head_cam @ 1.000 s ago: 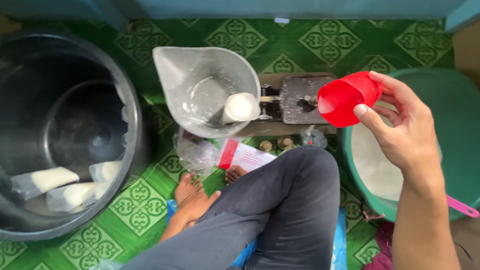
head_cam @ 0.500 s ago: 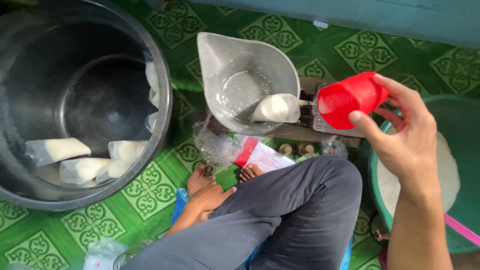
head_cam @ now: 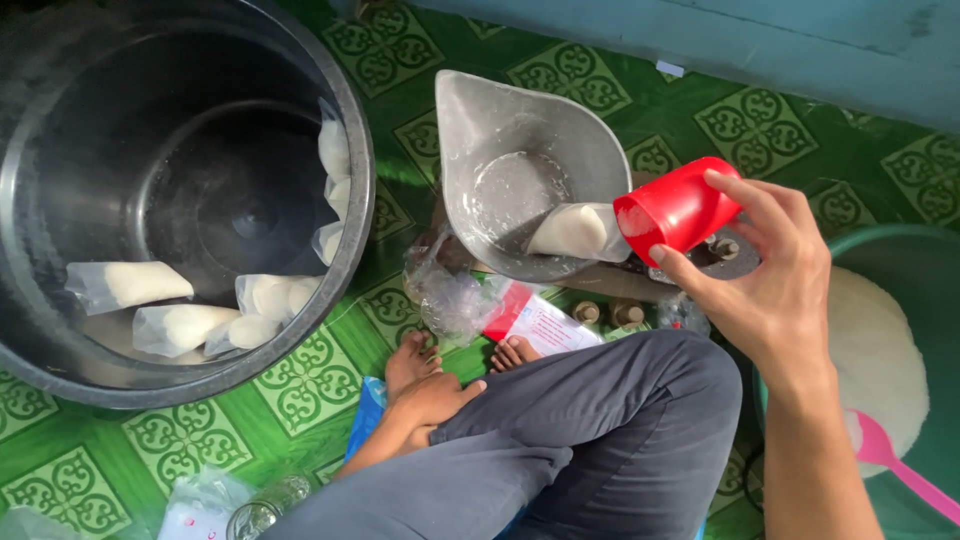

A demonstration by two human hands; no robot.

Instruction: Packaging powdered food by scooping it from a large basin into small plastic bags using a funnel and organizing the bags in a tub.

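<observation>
My right hand [head_cam: 775,290] has carried the red cup [head_cam: 678,208] leftward, so its mouth now meets the filled plastic bag [head_cam: 578,230] lying in the grey scale pan [head_cam: 530,170]. On the left, the black tub [head_cam: 180,190] holds finished bags. My left hand is out of view, so I cannot tell its grip. Right fingers [head_cam: 745,200] wrap the cup. I judge I'm topping up the bag; next calls for a gentle tilt. The pan rim is close; the green basin [head_cam: 900,300] of white powder crowds my right.
</observation>
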